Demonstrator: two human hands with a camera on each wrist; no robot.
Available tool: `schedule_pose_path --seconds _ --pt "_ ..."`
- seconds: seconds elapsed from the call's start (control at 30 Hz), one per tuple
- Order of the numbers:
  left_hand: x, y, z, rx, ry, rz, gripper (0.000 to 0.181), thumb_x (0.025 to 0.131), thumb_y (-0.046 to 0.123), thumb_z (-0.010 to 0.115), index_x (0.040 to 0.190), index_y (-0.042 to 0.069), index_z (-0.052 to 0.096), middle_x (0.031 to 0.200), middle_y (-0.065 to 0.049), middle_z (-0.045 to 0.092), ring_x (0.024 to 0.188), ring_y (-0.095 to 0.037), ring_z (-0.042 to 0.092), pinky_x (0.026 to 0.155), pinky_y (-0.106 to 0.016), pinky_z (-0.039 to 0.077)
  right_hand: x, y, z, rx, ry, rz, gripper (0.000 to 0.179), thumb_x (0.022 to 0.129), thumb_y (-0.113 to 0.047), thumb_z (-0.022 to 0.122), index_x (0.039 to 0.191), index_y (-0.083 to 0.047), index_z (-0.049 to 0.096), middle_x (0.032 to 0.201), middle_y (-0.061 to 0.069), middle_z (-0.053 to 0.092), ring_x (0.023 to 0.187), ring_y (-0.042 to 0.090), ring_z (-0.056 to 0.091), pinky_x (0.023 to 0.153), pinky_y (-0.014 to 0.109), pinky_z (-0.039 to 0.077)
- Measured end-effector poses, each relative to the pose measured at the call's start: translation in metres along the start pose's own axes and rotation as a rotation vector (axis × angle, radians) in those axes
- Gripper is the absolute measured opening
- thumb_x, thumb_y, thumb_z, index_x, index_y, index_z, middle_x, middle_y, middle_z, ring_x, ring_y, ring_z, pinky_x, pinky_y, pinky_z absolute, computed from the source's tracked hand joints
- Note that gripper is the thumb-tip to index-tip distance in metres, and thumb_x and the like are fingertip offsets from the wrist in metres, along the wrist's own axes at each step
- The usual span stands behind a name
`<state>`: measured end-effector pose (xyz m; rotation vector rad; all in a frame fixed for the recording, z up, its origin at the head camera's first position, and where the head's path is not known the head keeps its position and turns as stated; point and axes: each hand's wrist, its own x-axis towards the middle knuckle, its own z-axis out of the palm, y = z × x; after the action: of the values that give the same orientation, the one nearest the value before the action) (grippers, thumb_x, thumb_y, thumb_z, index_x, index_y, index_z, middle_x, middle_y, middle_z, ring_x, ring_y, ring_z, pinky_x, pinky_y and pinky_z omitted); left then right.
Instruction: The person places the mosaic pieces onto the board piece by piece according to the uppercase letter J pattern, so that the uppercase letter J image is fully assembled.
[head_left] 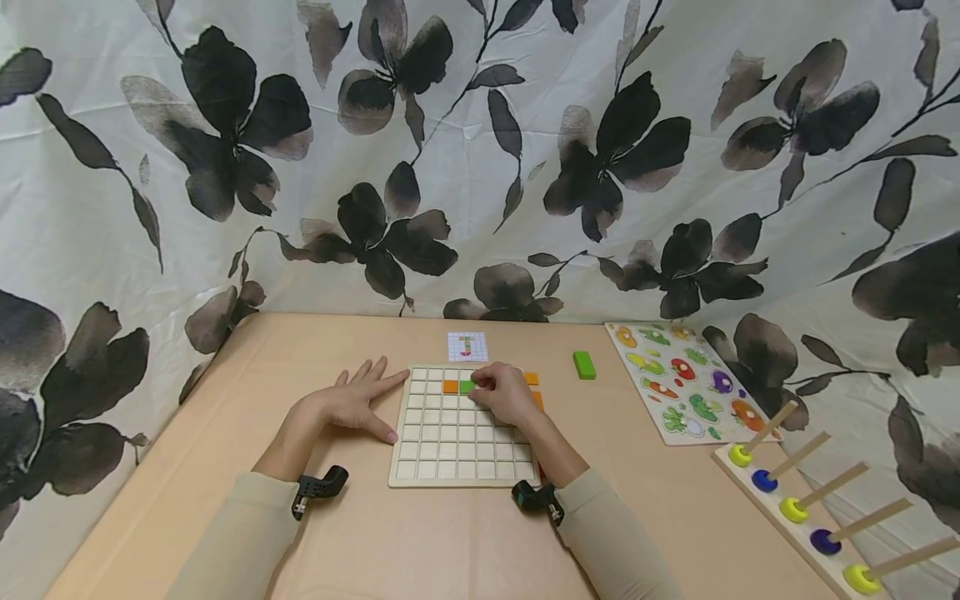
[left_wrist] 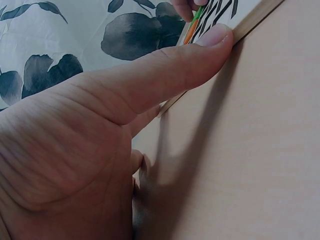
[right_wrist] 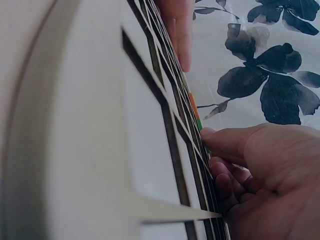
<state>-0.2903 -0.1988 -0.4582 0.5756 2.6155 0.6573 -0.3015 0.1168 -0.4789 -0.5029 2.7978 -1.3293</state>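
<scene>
A pale grid board lies on the table, with an orange tile and a green tile side by side in an upper row. My right hand reaches over the board from the right, its thumb and bent fingers pinching at the green tile's right edge. In the right wrist view the thumb tip meets the green tile, and the other fingers curl beneath. My left hand spreads at the board's left side, its index fingertip and thumb resting against the edge.
Behind the board lies a small card with a coloured J on a grid. Orange pieces peek out beside my right hand. To the right are a green block, a vegetable picture board and a peg stand with yellow and blue rings.
</scene>
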Motion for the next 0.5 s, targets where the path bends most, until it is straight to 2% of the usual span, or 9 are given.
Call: schedule_pose_path --seconds 0.1,0.27,0.5 --pt "0.0 -0.001 0.0 -0.003 -0.002 0.0 0.119 0.071 0.059 0.088 0.167 0.024 0.027 0.174 -0.025 -0.004 0.159 -0.05 -0.009 0.122 -0.074 -0.009 0.0 -0.001 0.0 0.015 -0.002 0.003 0.03 0.091 -0.012 0.08 0.119 -0.001 0.077 0.104 0.009 0.07 0.087 0.018 0.058 0.077 0.029 0.051" --pt "0.0 -0.002 0.0 -0.006 -0.004 0.001 0.119 0.071 0.059 0.088 0.167 0.024 0.026 0.173 -0.025 -0.005 0.159 -0.05 -0.01 0.122 -0.073 -0.009 0.002 -0.005 -0.002 0.1 -0.02 0.0 0.029 0.092 -0.012 0.079 0.12 -0.001 0.075 0.106 0.01 0.071 0.089 0.019 0.061 0.077 0.028 0.052" --pt "-0.001 -0.003 -0.001 -0.003 -0.006 0.004 0.12 0.071 0.06 0.088 0.167 0.024 0.025 0.174 -0.024 -0.005 0.159 -0.049 -0.01 0.122 -0.073 -0.01 0.001 -0.014 -0.012 0.165 -0.047 -0.048 0.032 0.096 -0.014 0.075 0.124 0.001 0.072 0.119 0.022 0.069 0.09 0.021 0.061 0.071 0.025 0.051"
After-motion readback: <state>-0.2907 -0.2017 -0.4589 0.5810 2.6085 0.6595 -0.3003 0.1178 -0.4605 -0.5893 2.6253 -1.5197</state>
